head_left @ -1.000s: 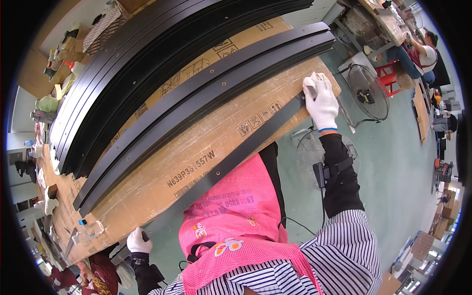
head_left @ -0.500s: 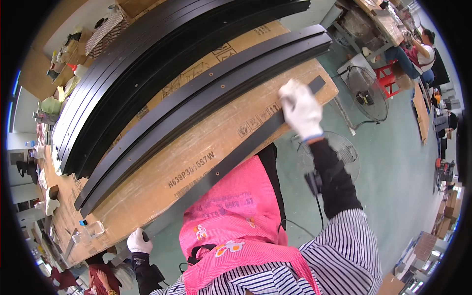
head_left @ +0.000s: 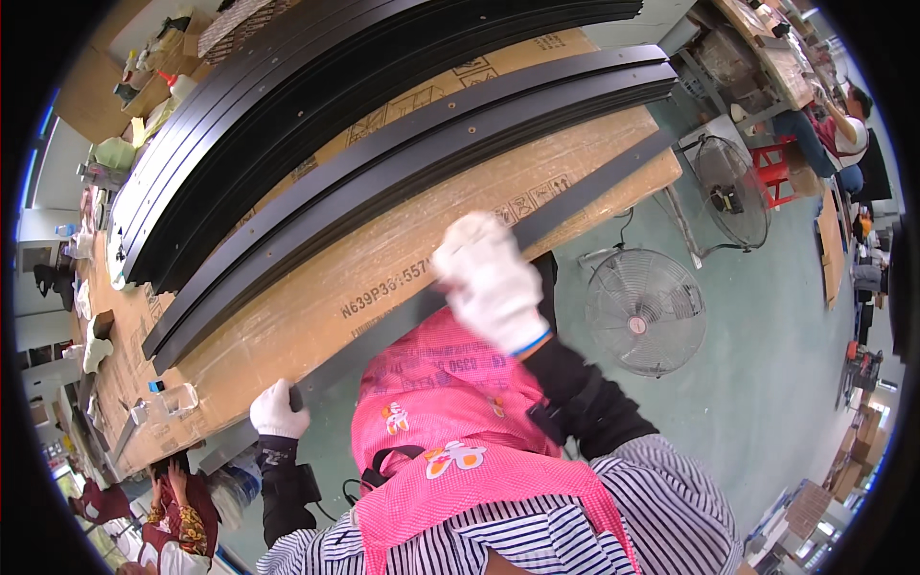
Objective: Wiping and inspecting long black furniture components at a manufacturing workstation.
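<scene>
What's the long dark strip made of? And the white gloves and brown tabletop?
The strip looks like matte-coated metal, maybe plastic: smooth and evenly dark. The gloves are probably knitted cloth: soft-looking, white, with a blue cuff edge. The tabletop looks like cardboard: brown, printed, slightly shiny, maybe taped.

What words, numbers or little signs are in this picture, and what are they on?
Long code on the cardboard: dark letters and numbers; I won't copy them out.
Boxed signs on that cardboard: small pictures, including arrows.
Printing on the pink apron: too faint and blurred to read.
Print on cardboard farther back: too small.
</scene>
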Demonstrator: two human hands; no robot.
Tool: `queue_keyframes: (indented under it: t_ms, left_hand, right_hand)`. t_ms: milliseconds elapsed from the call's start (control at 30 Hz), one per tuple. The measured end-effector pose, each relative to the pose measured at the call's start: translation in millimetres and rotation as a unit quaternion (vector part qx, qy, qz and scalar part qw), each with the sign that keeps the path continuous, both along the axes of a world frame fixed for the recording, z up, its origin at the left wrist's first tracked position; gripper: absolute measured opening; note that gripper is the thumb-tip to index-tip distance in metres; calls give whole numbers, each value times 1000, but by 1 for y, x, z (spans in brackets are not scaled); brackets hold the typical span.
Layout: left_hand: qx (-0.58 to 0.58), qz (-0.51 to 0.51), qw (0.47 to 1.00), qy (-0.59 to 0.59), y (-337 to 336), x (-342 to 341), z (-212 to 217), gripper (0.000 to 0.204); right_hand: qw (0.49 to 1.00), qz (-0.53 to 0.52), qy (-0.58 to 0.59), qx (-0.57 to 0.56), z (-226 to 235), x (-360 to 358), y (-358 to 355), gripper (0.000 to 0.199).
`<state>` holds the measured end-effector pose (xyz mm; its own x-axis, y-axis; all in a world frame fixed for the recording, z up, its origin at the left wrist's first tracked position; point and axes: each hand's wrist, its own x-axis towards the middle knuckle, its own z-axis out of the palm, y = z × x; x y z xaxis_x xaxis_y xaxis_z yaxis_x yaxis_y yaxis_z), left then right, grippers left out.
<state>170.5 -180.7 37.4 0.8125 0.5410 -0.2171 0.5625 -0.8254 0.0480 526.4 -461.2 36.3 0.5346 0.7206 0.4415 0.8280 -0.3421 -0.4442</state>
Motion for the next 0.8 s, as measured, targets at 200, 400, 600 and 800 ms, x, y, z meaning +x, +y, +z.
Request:
queue_keyframes:
  t_ms: [200, 400, 600, 800]
  left_hand:
    - [-16, 5, 1000, 3, -31, 29, 14, 26]
    - [-79, -27, 996, 15, -56, 104, 26, 27]
    - [-102, -61, 993, 22, -66, 167, 26, 29]
    - [-113, -51, 992, 9, -56, 182, 24, 25]
  right_hand:
    - [979, -191, -48, -56, 14, 95, -29, 7]
    - [930, -340, -123, -67, -4, 176, -100, 26]
    - [995, 10, 56, -76, 22, -94, 63, 33]
    - [962, -204, 181, -6, 6, 72, -16, 22]
